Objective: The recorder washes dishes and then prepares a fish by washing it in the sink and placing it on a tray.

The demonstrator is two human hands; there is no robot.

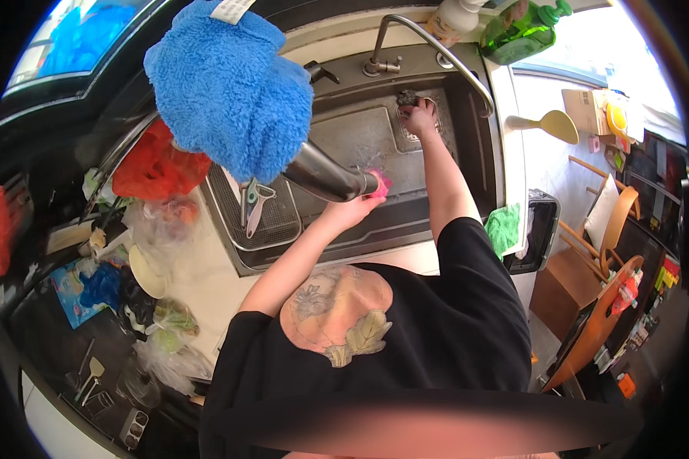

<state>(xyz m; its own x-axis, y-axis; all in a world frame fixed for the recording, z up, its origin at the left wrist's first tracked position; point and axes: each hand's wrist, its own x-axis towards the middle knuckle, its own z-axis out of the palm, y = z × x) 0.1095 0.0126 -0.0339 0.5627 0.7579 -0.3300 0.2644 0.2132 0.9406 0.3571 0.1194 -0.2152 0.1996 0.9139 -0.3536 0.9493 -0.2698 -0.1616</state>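
Note:
My right hand (421,117) reaches to the drain basket (433,137) at the sink's back right, its fingers on a dark scouring pad (406,97) or similar wad. Nearer to me my left hand (356,211) is around a bright pink thing (382,182), perhaps a sponge or cloth, over the dark sink (356,132). A dark metal tube (327,178) with a blue fluffy towel (229,86) on it hides part of that hand and of the sink. The faucet (436,46) arches over the back right. A mesh tray (281,218) with peelers (258,212) sits at the sink's left.
A green detergent bottle (522,34) and a white bottle (456,20) stand behind the sink. A yellow scoop (557,126) sticks out at the right rim, near a green cloth (502,229) and a black bin (542,224). Red (161,160) and clear bags (169,226) lie left.

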